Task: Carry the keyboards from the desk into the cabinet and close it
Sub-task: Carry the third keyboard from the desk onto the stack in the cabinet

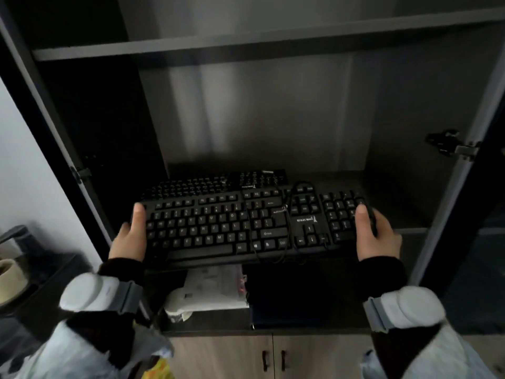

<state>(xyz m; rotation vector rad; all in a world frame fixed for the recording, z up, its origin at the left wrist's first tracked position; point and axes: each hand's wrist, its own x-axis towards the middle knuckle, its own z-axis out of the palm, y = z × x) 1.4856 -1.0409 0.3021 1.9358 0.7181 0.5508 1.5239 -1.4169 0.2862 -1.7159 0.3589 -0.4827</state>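
A black keyboard (pixel 218 228) with its cable looped over the keys is held level at the mouth of the open cabinet (pixel 246 45). My left hand (pixel 131 236) grips its left end, thumb on top. At the right end my right hand (pixel 377 236) grips it the same way. The keyboard's far edge overlaps a second black keyboard (pixel 207 183) that lies on the cabinet shelf (pixel 396 212) behind it.
On the shelf below lie white papers (pixel 213 285) and a dark flat item (pixel 289 294). Both doors stand open, with a hinge (pixel 451 144) on the right side. Lower doors with two handles (pixel 273 361) are shut. A dark stand (pixel 54 283) with a pale roll (pixel 11 280) sits at left.
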